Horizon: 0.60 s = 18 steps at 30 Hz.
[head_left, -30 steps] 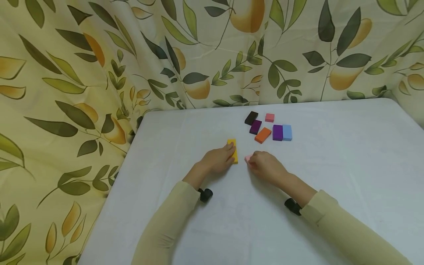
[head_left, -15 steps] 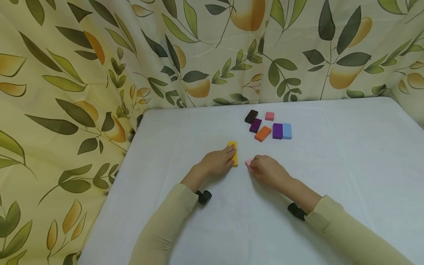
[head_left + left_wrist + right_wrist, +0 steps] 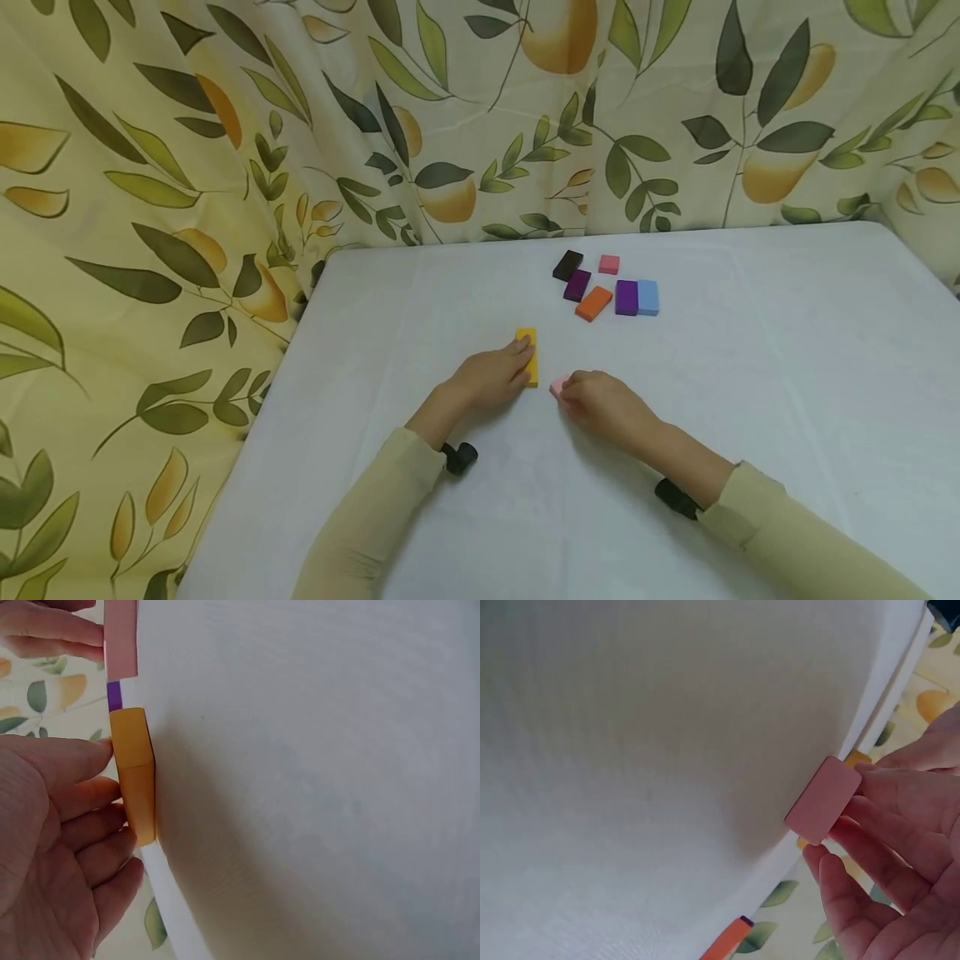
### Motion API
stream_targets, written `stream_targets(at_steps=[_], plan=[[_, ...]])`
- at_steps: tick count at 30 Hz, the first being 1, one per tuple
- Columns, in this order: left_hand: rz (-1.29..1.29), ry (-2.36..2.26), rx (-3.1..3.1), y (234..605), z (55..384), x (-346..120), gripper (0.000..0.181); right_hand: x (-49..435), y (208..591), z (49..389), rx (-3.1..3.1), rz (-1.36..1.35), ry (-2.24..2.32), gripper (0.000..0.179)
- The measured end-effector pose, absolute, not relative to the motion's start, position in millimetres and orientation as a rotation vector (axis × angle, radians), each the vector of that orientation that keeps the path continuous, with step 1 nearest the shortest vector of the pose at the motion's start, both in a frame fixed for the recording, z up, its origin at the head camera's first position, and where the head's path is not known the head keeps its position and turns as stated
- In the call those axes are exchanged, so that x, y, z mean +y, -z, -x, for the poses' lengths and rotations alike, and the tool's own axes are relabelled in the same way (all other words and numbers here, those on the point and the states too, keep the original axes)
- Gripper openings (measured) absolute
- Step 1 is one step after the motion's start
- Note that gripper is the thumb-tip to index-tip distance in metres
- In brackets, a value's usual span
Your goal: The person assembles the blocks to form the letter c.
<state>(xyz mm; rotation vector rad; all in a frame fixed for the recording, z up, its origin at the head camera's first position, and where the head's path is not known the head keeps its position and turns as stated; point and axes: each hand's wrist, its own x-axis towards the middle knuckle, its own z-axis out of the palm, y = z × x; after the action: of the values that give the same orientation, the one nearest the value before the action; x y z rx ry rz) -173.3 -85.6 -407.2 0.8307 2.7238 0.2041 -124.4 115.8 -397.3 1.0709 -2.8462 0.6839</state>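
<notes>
A yellow block (image 3: 527,332) lies lengthwise on the white table. My left hand (image 3: 491,377) rests on it from the left with its fingertips across the top. In the left wrist view the thumb and fingertips touch one face of the yellow block (image 3: 137,787). To the right, my right hand (image 3: 606,406) pinches a pink block (image 3: 558,387) between thumb and fingers; most of it is hidden from the head view. The right wrist view has the pink block (image 3: 823,799) in plain sight. A small gap separates the two held blocks.
Farther back lie a black block (image 3: 567,265), a dark purple block (image 3: 577,285), an orange block (image 3: 594,303), a coral pink block (image 3: 609,264), and a violet block (image 3: 626,297) beside a light blue block (image 3: 648,297). A leaf-and-fruit patterned curtain (image 3: 450,125) borders the table.
Both hands have slid nearer the person, the yellow block moving with the left hand and the pink block with the right. The blocks at the back stay in place.
</notes>
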Motion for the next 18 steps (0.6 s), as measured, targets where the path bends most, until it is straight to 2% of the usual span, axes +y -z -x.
stream_targets(at_steps=[18], plan=[[-0.888,-0.214,2.734,406.4,168.2,-88.3,0.050,101.2,399.3,110.9,-2.789,-1.155,-0.725,0.007]])
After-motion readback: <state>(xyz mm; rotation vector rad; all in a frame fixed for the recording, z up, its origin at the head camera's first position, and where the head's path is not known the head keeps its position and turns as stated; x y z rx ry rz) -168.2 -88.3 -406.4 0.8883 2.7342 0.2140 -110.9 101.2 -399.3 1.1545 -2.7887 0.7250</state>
